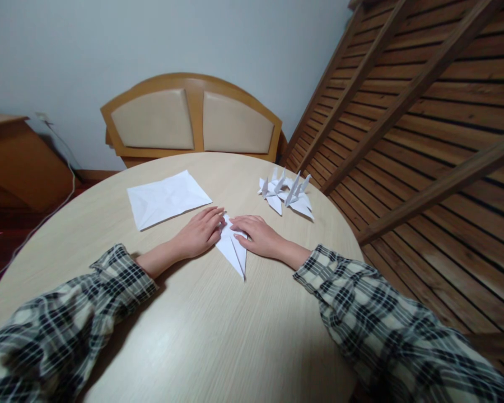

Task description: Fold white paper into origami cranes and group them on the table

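A white sheet of paper folded into a narrow kite shape (235, 251) lies on the table, its sharp point towards me and a crease running down its middle. My left hand (202, 230) is closed on its upper left edge, fingers together. From the other side, my right hand (258, 235) grips the upper right part, thumb bent inward and fingers over the top. The fingers of both hands nearly meet there and partly hide the paper's top end.
Flat white paper (168, 197) with crease lines lies at the left back of the round table (193, 336). Several folded paper cranes (288, 193) stand in a group at the right back. Beyond are a padded headboard (193, 115) and a slatted wooden panel (424, 129).
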Demonstrator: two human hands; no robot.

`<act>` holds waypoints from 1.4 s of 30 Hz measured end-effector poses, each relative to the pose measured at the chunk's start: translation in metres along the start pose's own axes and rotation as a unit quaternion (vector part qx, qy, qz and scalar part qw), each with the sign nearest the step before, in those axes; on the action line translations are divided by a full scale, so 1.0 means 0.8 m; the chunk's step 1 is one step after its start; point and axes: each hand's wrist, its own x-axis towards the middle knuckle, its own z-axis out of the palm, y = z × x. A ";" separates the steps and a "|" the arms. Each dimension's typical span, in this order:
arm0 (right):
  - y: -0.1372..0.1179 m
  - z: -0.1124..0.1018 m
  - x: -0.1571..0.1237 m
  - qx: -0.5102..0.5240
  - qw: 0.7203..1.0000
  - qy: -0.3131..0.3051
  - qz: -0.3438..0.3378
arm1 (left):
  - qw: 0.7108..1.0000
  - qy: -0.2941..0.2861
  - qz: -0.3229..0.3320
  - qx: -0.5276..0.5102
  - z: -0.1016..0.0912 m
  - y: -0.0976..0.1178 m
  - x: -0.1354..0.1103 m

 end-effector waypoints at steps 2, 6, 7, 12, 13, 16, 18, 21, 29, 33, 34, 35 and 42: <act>0.000 0.000 0.000 -0.002 1.000 0.000 -0.002 | 1.000 -0.003 -0.005 -0.007 0.000 0.000 0.001; 0.001 0.001 -0.001 0.004 1.000 0.002 -0.003 | 1.000 -0.013 -0.023 -0.015 0.001 0.001 0.002; 0.002 0.001 -0.001 0.005 1.000 0.003 -0.003 | 0.999 -0.013 -0.025 -0.015 0.001 0.001 0.002; 0.003 0.002 -0.001 0.003 1.000 0.006 -0.005 | 0.999 -0.032 -0.020 -0.009 -0.001 0.000 0.002; 0.003 0.002 -0.001 0.002 1.000 0.006 -0.005 | 0.999 -0.038 -0.017 -0.008 -0.001 0.000 0.002; 0.002 0.001 -0.001 0.002 1.000 0.003 -0.002 | 0.999 -0.044 -0.015 -0.008 -0.002 0.000 0.003; 0.001 0.000 -0.001 -0.002 1.000 0.002 0.002 | 0.999 -0.045 -0.018 -0.007 -0.003 0.001 0.003; -0.001 -0.001 -0.001 -0.012 1.000 0.001 0.007 | 0.999 -0.049 -0.015 -0.001 -0.005 0.004 0.003; 0.002 0.000 0.000 -0.019 1.000 0.003 0.011 | 0.999 -0.049 -0.008 0.012 -0.008 0.006 0.002; 0.004 -0.001 0.001 -0.044 0.998 0.018 0.029 | 0.999 0.000 0.000 0.033 -0.013 0.011 0.004; 0.003 -0.001 0.001 -0.052 0.998 0.021 0.036 | 0.999 0.014 0.000 0.035 -0.015 0.013 0.005; 0.002 -0.003 0.001 -0.060 0.997 0.022 0.042 | 0.999 0.025 0.001 0.036 -0.016 0.014 0.006; -0.004 -0.008 0.000 -0.068 0.995 0.021 0.069 | 1.000 0.010 0.022 0.016 -0.021 0.015 0.008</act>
